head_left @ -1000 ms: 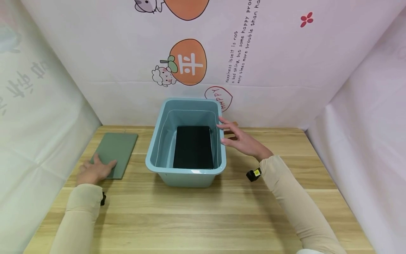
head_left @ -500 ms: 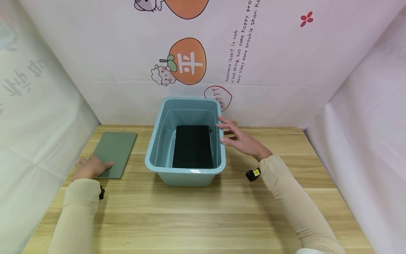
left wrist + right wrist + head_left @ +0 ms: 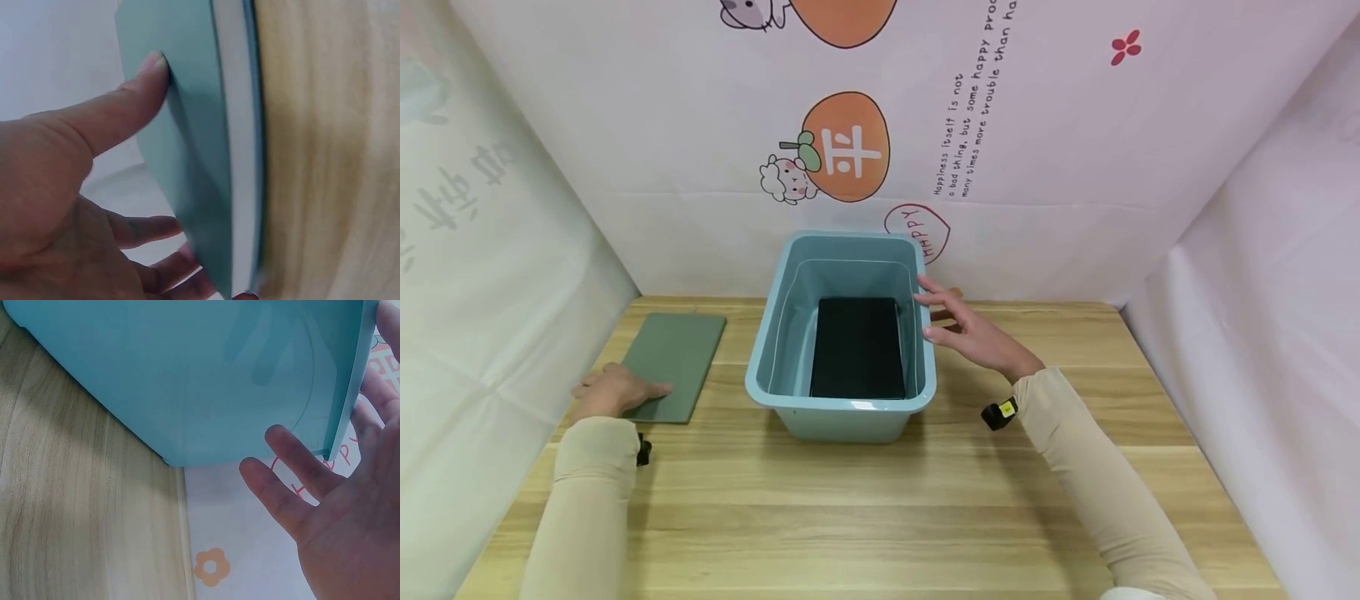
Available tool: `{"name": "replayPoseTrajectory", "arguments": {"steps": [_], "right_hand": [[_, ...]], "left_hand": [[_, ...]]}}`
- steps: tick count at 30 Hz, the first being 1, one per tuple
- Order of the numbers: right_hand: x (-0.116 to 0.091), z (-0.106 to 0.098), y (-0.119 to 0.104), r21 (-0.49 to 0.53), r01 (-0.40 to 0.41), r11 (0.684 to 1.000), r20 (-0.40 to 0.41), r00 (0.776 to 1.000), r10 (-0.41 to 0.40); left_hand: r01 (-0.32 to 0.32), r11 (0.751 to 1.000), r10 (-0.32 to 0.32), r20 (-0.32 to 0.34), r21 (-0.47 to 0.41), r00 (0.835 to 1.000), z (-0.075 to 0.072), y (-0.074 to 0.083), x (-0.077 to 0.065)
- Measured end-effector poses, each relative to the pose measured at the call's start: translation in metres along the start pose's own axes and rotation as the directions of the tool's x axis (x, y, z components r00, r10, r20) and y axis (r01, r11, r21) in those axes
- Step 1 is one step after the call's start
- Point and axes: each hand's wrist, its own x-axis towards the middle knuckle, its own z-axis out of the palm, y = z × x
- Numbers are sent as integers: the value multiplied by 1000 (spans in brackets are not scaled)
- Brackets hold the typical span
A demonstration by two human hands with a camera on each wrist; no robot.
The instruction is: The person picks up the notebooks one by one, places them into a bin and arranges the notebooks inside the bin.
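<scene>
A green notebook [image 3: 681, 358] lies flat on the table at the left; the left wrist view shows its white page edge. My left hand [image 3: 610, 390] grips its near left part. The thumb [image 3: 147, 78] rests on the cover, while the other fingers reach round the left edge, partly hidden. My right hand [image 3: 981, 333] touches the right rim of a light blue plastic bin [image 3: 838, 423] with loosely spread fingers. Two of those fingers [image 3: 275, 494] extend along the bin's outer wall in the right wrist view. Inside the bin lies a flat black rectangular thing [image 3: 857, 350].
The wooden table [image 3: 820, 517] ends at a white printed backdrop [image 3: 1037, 225] just behind the bin. White cloth walls [image 3: 1247, 250] close in both sides. Bare wood separates the notebook from the bin.
My left hand has slid left from the top of the notebook, so its fingers now sit at the left edge with the thumb on the cover. The right hand stays at the bin's rim.
</scene>
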Motion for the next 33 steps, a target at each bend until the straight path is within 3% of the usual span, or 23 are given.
{"name": "replayPoseTrajectory", "arguments": {"steps": [4, 8, 12, 19, 29, 33], "right_hand": [[-1, -1, 0, 7, -3, 1000, 2, 1000, 3], [-1, -1, 0, 3, -4, 1000, 4, 1000, 4], [0, -2, 0, -7, -6, 1000, -7, 1000, 6], [1, -2, 3, -17, -2, 1000, -20, 1000, 2], [1, 1, 4, -33, 1, 999, -23, 1000, -2], [1, 1, 4, -35, 2, 999, -16, 1000, -2]], "left_hand": [[-11, 1000, 12, -21, 5, 1000, 0, -3, 0], [-12, 1000, 10, -89, -21, 996, 0, -5, -1], [-14, 996, 0, -161, -87, 987, 3, -6, -2], [-84, 988, 47, -267, -127, 963, 8, -4, -7], [-102, 989, 61, -322, -111, 945, 11, -7, -7], [-137, 983, 84, -359, -124, 929, 14, -10, -9]]}}
